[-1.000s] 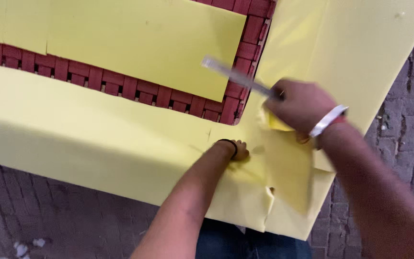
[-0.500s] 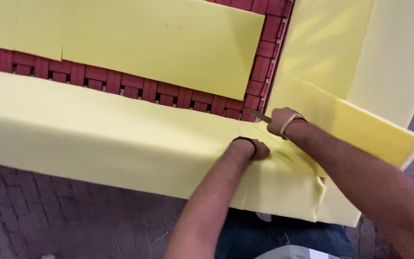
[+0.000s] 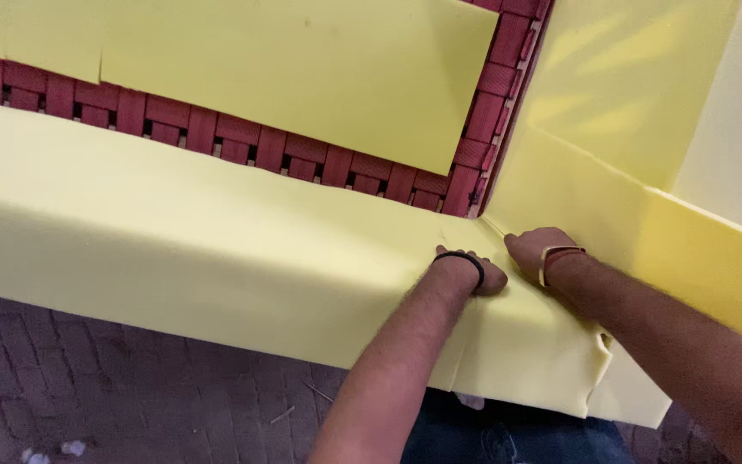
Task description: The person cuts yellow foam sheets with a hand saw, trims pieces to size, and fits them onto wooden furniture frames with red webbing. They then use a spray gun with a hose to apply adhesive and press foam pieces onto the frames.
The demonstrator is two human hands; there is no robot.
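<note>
Hands press side by side on yellow foam sheet [image 3: 173, 241], which lies folded over the front rail of a red woven-strap frame [image 3: 242, 146]. Left hand [image 3: 474, 271], with a black band at the wrist, rests knuckles down near the inner corner; its fingers are hidden, so their state cannot be told. Right hand [image 3: 538, 249], with a metal bangle, lies just beside it, fingers together on the foam crease. Second foam panel [image 3: 302, 69] covers the strapping. Brick paving [image 3: 88, 395] shows below.
</note>
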